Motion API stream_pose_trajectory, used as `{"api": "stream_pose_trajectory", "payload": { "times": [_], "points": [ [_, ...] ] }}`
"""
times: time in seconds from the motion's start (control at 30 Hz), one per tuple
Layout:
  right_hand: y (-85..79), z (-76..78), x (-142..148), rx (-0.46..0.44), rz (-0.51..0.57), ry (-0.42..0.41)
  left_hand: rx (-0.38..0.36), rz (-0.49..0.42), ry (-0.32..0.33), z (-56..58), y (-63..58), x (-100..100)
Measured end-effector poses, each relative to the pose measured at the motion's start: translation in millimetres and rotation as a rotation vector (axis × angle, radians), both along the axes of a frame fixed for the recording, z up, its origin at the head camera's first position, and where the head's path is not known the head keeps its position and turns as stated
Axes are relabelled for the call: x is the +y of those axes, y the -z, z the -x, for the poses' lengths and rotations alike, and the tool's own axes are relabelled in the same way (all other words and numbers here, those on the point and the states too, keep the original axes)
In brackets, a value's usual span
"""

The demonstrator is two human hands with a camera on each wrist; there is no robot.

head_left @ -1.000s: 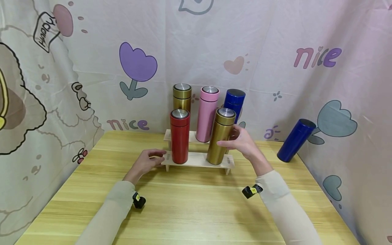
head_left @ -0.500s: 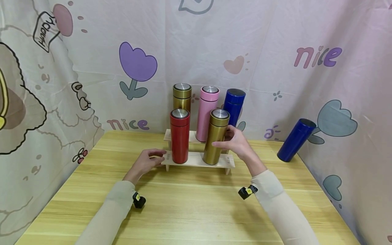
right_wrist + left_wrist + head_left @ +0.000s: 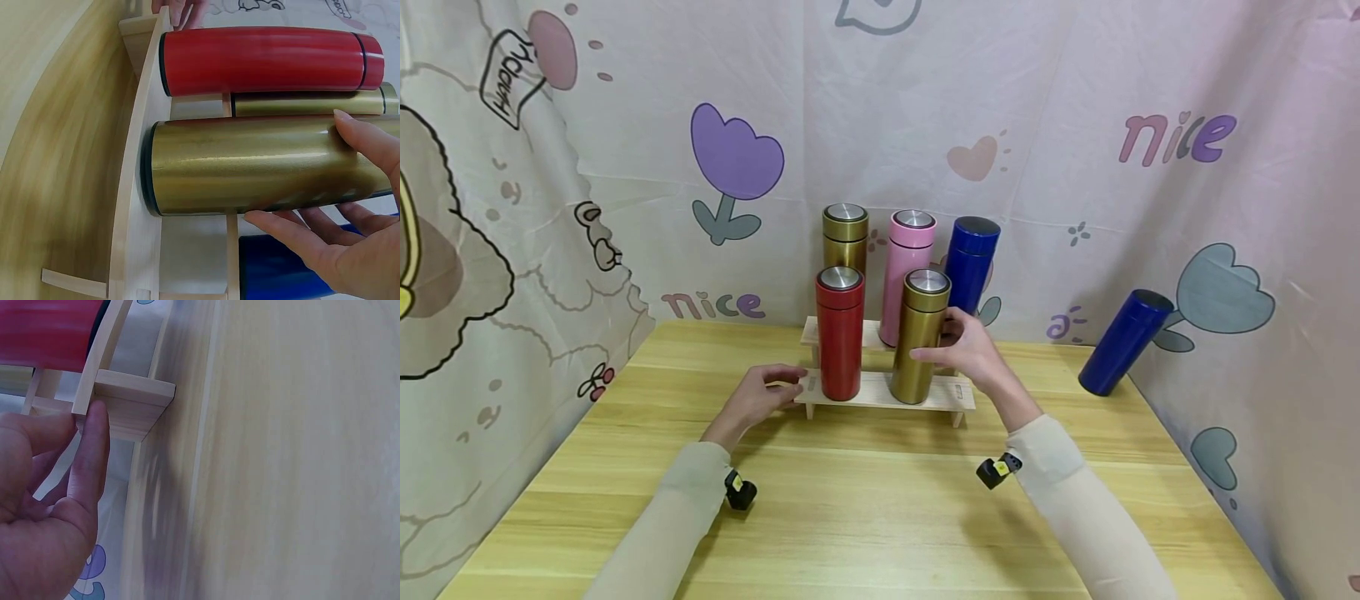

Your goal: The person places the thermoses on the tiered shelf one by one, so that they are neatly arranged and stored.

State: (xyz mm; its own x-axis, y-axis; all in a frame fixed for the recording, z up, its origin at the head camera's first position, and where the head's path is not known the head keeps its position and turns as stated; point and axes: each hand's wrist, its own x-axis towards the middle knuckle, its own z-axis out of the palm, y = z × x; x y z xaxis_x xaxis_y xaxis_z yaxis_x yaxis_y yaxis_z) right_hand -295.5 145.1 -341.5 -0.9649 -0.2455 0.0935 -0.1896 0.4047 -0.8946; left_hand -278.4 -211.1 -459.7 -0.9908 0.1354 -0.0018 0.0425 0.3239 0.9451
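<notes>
My right hand [image 3: 964,350] grips a gold thermos [image 3: 920,342] from its right side, thumb across the front and fingers behind. The thermos stands upright on the front step of a small wooden two-step rack [image 3: 872,390]. In the right wrist view its black base [image 3: 150,169] is right at the board. At the rack's left end, my left hand [image 3: 763,393] pinches the board's edge between thumb and finger, as the left wrist view shows close up. A red thermos [image 3: 840,342] stands on the front step's left part, near that hand.
Behind, on the back step, are another gold thermos [image 3: 845,237], partly hidden, a pink thermos [image 3: 910,258] and a blue thermos [image 3: 972,262]. A second blue thermos [image 3: 1123,346] stands near the table's [image 3: 865,517] right edge. A patterned curtain [image 3: 880,108] hangs behind.
My right hand has slid the gold thermos leftward along the front step, toward the red one, uncovering more of the blue thermos behind. My left hand has stayed at the rack's end.
</notes>
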Motion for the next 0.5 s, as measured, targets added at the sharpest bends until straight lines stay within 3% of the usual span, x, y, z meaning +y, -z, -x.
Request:
{"api": "stream_pose_trajectory", "payload": {
  "times": [0.5],
  "points": [
    [3.1,-2.0,-9.0,-0.009,0.013,0.012,-0.013,0.000,-0.004,0.8,1.1,-0.6]
  ]
}}
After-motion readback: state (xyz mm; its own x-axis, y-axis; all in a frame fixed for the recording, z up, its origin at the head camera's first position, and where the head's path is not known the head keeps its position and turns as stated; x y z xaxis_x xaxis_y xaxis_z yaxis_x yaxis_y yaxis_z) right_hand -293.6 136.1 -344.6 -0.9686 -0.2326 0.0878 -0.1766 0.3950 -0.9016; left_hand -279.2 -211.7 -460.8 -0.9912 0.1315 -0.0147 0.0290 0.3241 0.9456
